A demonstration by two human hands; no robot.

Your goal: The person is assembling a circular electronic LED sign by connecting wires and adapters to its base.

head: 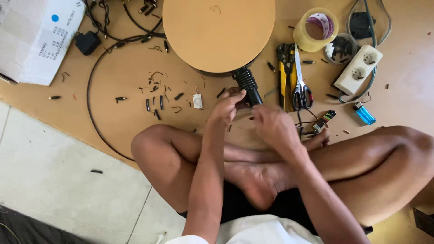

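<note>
Brown board covers the floor (pixel 135 90) where a person sits cross-legged, with pale tiles showing at the lower left. Far left lies a white cardboard box (pixel 36 38), and beside it a black plug adapter (pixel 87 42) whose thin black cable (pixel 92 106) loops in a wide ring over the board. Inside that ring are scattered short black tube offcuts (pixel 156 101) and a small white component (pixel 197 100).

At top centre stands a round tan disc (pixel 219 34). From under its near edge a black ribbed tube (pixel 247 85) runs down towards the person, its long axis tilted slightly rightward as it comes closer. The left hand (pixel 227 107) meets it from the left, fingertips pinched against the tube's lower end. The right hand (pixel 273 126) sits just right of and below that end, fingers curled inward; whether its grip is pressed on anything cannot be told, since the back of the hand hides it. The left hand is the nearer of the two to the tube.

Further right lie yellow-handled pliers (pixel 285 74), scissors (pixel 300 88), a roll of clear tape (pixel 315 28), a small round container (pixel 342 47), a white double socket (pixel 359 68), a small striped part (pixel 324 120) and a blue lighter (pixel 364 113).
</note>
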